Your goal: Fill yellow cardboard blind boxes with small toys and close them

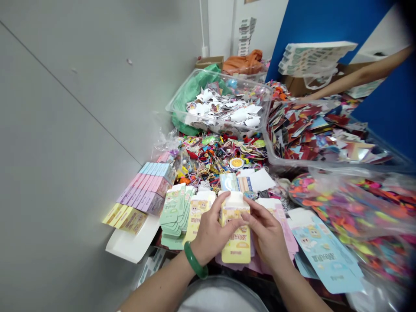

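Between my two hands is a yellow printed carton (236, 242), its pale top flap toward the table's far side. My left hand (212, 232), with a green bangle at the wrist, grips its left edge, thumb across the front. My right hand (268, 234) holds the right edge near the flap, thumb and fingers closed on it. Flat yellow cartons (194, 216) lie just left of my left hand, beside a fanned stack of green ones (175, 212). Pink cartons (282, 221) lie partly hidden behind my right hand, and blue ones (328, 255) farther right.
Folded boxes (143, 190) in several colours stand in rows at the left, by the grey wall. Small trinkets (214, 156) cover the table's middle. Behind are clear bins of white cutouts (224, 108) and card pieces (318, 134). Another person's arm (360, 71) reaches in at upper right.
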`<state>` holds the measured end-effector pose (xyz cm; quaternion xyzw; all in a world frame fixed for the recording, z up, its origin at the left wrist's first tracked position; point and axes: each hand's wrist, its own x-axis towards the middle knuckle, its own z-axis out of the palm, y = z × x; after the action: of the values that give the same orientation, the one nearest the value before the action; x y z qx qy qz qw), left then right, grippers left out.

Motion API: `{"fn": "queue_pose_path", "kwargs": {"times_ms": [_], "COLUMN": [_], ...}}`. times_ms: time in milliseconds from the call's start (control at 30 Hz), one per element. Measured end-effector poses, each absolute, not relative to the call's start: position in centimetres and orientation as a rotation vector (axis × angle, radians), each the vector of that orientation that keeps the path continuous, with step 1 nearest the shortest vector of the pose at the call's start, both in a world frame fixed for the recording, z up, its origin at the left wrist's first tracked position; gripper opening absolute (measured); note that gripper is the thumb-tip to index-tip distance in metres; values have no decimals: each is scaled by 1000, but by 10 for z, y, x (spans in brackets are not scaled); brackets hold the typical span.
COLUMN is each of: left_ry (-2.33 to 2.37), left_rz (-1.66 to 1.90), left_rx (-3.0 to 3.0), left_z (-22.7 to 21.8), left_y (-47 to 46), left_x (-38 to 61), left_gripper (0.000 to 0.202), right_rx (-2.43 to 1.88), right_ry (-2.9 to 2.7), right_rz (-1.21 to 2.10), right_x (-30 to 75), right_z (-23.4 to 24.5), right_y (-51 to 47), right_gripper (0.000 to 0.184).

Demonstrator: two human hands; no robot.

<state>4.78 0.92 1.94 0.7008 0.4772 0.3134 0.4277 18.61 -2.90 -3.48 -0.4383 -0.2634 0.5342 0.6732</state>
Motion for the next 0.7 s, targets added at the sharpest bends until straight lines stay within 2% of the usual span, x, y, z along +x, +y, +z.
{"fn": "queue_pose_path", "kwargs": {"times_ms": [133,200,300,400,533,700], "left_ry": [973,1033,1098,990,929,908], "left_rz": [699,718,793,882,880,879], "left_rx": [1681,1620,1532,1388,1345,1361], "left_z": [19,15,9,6,5,13], "left_y": [16,17,14,12,17,25], "left_x": [42,41,40,38,34,32], "left_gripper": [54,49,58,64,32,27], "right_rx": [-1003,-985,-947,-971,-1004,-1110], "right_ry": [-702,-684,-614,-672,-893,-1208], "right_rz": [1152,1173,1180,1138,1106,1027], "right_x": [183,179,174,174,181,193], "right_z": [-32,-29,-26,-23,-19,-14], "right_y": [-29,-29,-29,-30,-29,-24], "right_gripper": [31,35,40,27,17,20]}}
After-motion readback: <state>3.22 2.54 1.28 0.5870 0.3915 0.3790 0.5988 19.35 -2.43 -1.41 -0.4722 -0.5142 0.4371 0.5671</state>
